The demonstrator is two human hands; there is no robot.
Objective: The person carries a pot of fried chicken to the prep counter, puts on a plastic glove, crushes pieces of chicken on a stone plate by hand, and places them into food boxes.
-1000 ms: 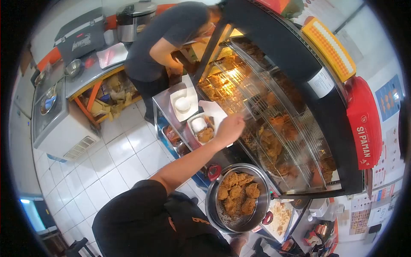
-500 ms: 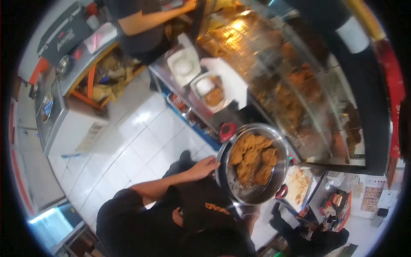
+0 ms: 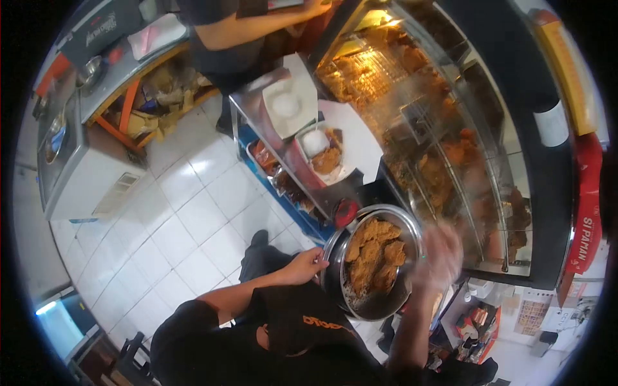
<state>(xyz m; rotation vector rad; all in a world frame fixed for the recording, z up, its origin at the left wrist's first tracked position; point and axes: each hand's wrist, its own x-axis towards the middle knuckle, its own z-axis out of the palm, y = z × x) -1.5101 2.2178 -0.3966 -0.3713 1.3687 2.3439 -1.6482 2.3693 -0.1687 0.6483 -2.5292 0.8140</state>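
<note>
A steel bowl holds several pieces of brown fried chicken. Just below and left of it shows the rim of a darker pan, and a red handle juts out at the top. My left hand is closed on the rim at the left side, thumb and fingers pinched together. Over the bowl's right edge is my right hand, smeared by motion. It seems to have a clear plastic glove on, and whether its fingers are open or closed does not show.
A glass display case with fried chicken on racks stands at the right. Open food boxes with rice and chicken lie on the metal counter. Another person's arm reaches at the top. A white tiled floor is at the left.
My right hand has come up from below the bowl to its right edge. My left hand stays at the rim. The view has shifted, and the bowl sits slightly lower and further left.
</note>
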